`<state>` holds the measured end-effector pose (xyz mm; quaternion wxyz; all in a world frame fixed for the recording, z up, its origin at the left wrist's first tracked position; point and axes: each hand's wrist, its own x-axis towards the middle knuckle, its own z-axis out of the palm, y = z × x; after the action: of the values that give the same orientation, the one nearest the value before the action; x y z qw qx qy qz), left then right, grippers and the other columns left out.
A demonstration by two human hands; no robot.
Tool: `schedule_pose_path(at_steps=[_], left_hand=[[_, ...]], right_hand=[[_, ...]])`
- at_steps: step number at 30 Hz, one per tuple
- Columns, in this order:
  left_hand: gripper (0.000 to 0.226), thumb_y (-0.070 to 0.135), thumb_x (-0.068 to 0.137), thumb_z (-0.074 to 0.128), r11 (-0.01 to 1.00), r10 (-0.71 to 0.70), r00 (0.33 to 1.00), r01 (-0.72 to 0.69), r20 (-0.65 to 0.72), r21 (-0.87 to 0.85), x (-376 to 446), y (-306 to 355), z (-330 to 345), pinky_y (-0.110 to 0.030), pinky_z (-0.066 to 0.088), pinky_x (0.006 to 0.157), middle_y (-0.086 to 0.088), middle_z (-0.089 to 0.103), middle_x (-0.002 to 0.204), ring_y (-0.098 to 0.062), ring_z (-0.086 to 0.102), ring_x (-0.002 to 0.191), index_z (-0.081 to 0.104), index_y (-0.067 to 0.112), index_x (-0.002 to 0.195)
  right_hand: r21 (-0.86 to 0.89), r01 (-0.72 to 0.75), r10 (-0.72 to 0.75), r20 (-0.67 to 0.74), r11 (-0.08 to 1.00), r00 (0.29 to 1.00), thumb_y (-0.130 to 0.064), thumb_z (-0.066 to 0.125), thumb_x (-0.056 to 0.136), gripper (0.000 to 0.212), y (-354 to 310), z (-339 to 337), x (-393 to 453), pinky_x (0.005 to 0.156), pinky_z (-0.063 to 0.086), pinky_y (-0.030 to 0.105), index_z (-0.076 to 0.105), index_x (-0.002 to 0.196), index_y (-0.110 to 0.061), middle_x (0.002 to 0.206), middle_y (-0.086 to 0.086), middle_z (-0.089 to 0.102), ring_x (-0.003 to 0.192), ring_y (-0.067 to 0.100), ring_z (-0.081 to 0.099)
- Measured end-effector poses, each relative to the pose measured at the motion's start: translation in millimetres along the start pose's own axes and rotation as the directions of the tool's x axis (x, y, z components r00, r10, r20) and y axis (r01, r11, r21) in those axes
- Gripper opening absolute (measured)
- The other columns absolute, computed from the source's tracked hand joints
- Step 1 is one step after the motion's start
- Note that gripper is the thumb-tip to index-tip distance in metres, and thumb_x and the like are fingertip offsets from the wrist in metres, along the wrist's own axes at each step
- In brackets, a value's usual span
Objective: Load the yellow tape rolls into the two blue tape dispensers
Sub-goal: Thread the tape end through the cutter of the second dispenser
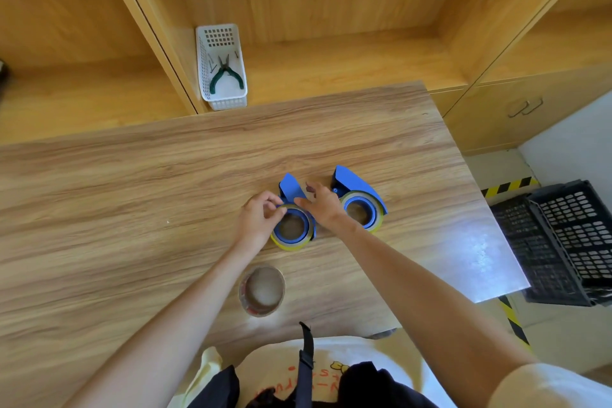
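Seen from the head camera, both bare arms are reaching forward over the wooden table (pixel 132 195) toward the near dispenser (pixel 291 205) at its centre. The left hand (pixel 260 220) is curling in, fingertips pinching the left rim of the yellow roll (pixel 289 243) seated in that dispenser. The right hand (pixel 323 207) is hovering palm-down just right of it, fingers spread and loose, gripping nothing. Both dispensers are lying flat, hubs facing up, blue noses pointing away from the person. The second dispenser (pixel 356 184), just beside the right hand, is already carrying its own roll (pixel 376 225). A clear roll (pixel 261 291) is sitting nearer the person. A white basket (pixel 207 76) with pliers (pixel 227 74) is resting on the shelf behind.
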<state>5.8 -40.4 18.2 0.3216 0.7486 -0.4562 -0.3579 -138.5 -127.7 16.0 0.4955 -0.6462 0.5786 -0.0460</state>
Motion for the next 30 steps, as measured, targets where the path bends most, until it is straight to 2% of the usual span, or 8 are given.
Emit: schedule_pose_path(at_steps=[4,8,12,15,21,24,27,30], left_hand=[[0.011,0.005,0.091,0.062,0.997,0.071,0.997,-0.071,-0.011,-0.034,-2.5,22.5,17.2,-0.029,0.048,0.073,-0.005,0.07,0.087,-0.025,0.064,0.078,0.068,0.014,0.088],[0.013,0.01,0.095,0.058,0.996,0.073,0.997,-0.073,-0.003,-0.051,-7.0,43.3,34.4,-0.018,0.043,0.07,-0.003,0.069,0.091,-0.021,0.064,0.082,0.068,0.016,0.091],[0.017,0.017,0.095,0.057,0.995,0.083,0.997,-0.082,0.002,-0.061,-13.5,56.0,52.9,-0.036,0.051,0.077,0.0,0.07,0.093,-0.016,0.063,0.082,0.066,0.029,0.088],[0.029,0.014,0.094,0.059,0.996,0.069,0.998,-0.069,-0.004,-0.051,-21.4,62.3,65.2,-0.04,0.053,0.075,0.001,0.07,0.086,-0.019,0.065,0.079,0.061,0.04,0.082],[0.017,0.006,0.094,0.06,0.999,0.04,0.999,-0.041,-0.011,-0.021,-28.1,75.0,90.3,-0.032,0.053,0.088,0.005,0.065,0.099,-0.013,0.066,0.092,0.066,0.015,0.106],[0.034,0.012,0.095,0.063,0.998,0.019,0.996,-0.024,-0.087,-0.053,-32.0,78.3,102.4,-0.03,0.048,0.098,0.004,0.055,0.122,-0.014,0.059,0.11,0.057,0.015,0.128],[0.059,0.023,0.094,0.066,0.97,-0.116,0.991,0.099,-0.063,-0.224,-34.8,84.7,112.9,-0.029,0.039,0.107,0.007,0.043,0.138,-0.01,0.046,0.127,0.04,0.015,0.147],[0.056,0.031,0.093,0.066,0.738,-0.289,0.94,0.339,0.181,-0.583,-35.6,96.9,115.5,-0.029,0.039,0.107,0.006,0.053,0.14,-0.012,0.05,0.132,0.046,0.021,0.144]], right_hand=[[0.075,0.159,-0.137,-0.238,0.984,0.962,-0.01,0.052,0.097,0.031,17.6,-24.5,-5.4,0.098,0.049,0.037,0.059,0.127,-0.009,0.12,0.01,0.068,0.115,0.026,0.062],[-0.216,0.126,-0.207,-0.407,0.968,0.889,-0.003,0.057,0.085,0.05,50.9,-55.6,-6.8,0.097,0.044,0.042,0.052,0.133,-0.017,0.127,0.008,0.059,0.117,0.034,0.051],[-0.315,-0.097,0.036,-0.192,0.944,0.981,-0.019,0.07,0.084,0.075,85.7,-79.1,-6.8,0.096,0.047,0.048,0.029,0.146,-0.021,0.143,0.007,0.041,0.128,0.034,0.044],[-0.349,-0.135,0.107,-0.1,0.927,0.989,-0.02,0.069,0.086,0.066,98.2,-83.5,-6.7,0.09,0.051,0.047,0.033,0.141,-0.02,0.139,0.008,0.045,0.123,0.033,0.051],[-0.404,-0.126,0.089,-0.11,0.906,0.99,-0.009,0.053,0.091,0.045,98.0,-87.7,-3.9,0.083,0.051,0.046,0.038,0.133,-0.017,0.131,0.012,0.052,0.11,0.039,0.059],[-0.296,-0.081,0.053,-0.103,0.952,0.993,-0.006,0.051,0.09,0.04,105.4,-94.3,-6.2,0.081,0.049,0.041,0.043,0.128,-0.013,0.123,0.014,0.058,0.108,0.037,0.06],[0.053,-0.034,0.038,-0.083,0.998,0.996,-0.004,0.058,0.088,0.039,114.9,-101.4,-10.0,0.088,0.051,0.04,0.05,0.125,-0.01,0.115,0.012,0.065,0.108,0.034,0.062],[0.378,0.03,0.005,-0.09,0.926,0.996,-0.002,0.063,0.087,0.038,111.7,-111.9,-20.9,0.097,0.052,0.048,0.056,0.122,-0.016,0.112,0.004,0.069,0.106,0.025,0.065]])
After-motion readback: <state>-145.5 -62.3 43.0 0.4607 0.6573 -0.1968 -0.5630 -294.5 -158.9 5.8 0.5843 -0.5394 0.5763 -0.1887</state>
